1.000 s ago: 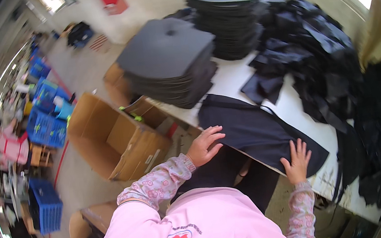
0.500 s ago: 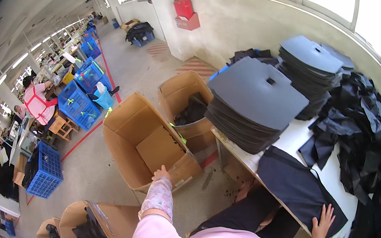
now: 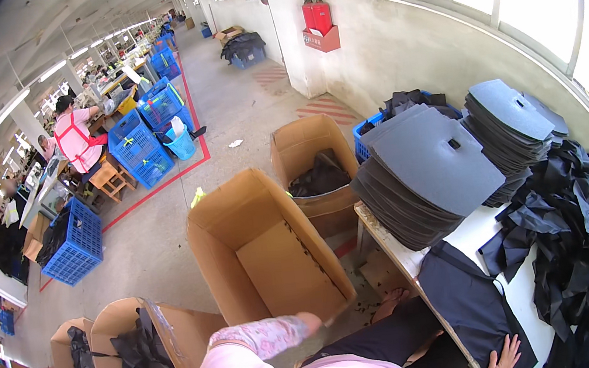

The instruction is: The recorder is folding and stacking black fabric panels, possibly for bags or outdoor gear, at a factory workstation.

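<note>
My right hand (image 3: 503,359) lies flat, fingers apart, on the near end of a dark fabric piece (image 3: 464,296), which looks like a bag panel with a thin strap or cord along its side. This piece rests on the white table (image 3: 474,233). My left hand (image 3: 308,322) is smeared by motion at the near rim of a large open cardboard box (image 3: 207,251); its fingers cannot be made out. Only bare cardboard and small dark marks show inside that box. Beyond the fabric piece stands a tall stack of dark grey panels (image 3: 432,158) with a slot in the top one.
A second panel stack (image 3: 509,115) and a heap of black fabric (image 3: 566,215) crowd the table's right side. Another carton (image 3: 307,137) holds dark cloth. Two cartons (image 3: 122,315) with black pieces stand at left. A co-worker (image 3: 76,138) sits beyond blue crates (image 3: 137,149).
My left hand has drawn back toward me and to the right along the box's near side. The view has shifted somewhat. My right hand stays flat on the fabric piece.
</note>
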